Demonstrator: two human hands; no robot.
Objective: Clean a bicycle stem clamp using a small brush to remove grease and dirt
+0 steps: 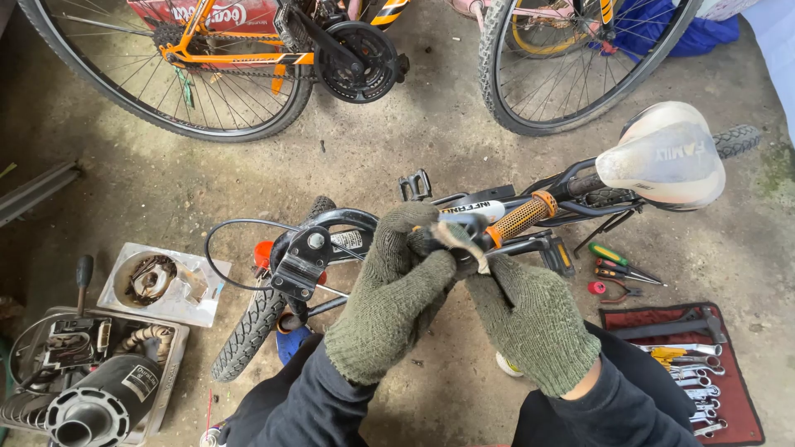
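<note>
Head view: left hand point(389, 290) and right hand point(526, 319), both gloved, close tightly around the inverted bicycle's handlebar end point(464, 234) beside the orange grip point(520, 218); steady grip and square alignment advised.

Two gloved hands, left hand point(389, 285) and right hand point(530, 319), at the middle. Three bicycle wheels: two spoked wheels point(166, 74) up top, one small knobby wheel point(252, 327) below. One white saddle point(667, 157), one red tool roll point(691, 372), two pliers point(617, 277).
</note>
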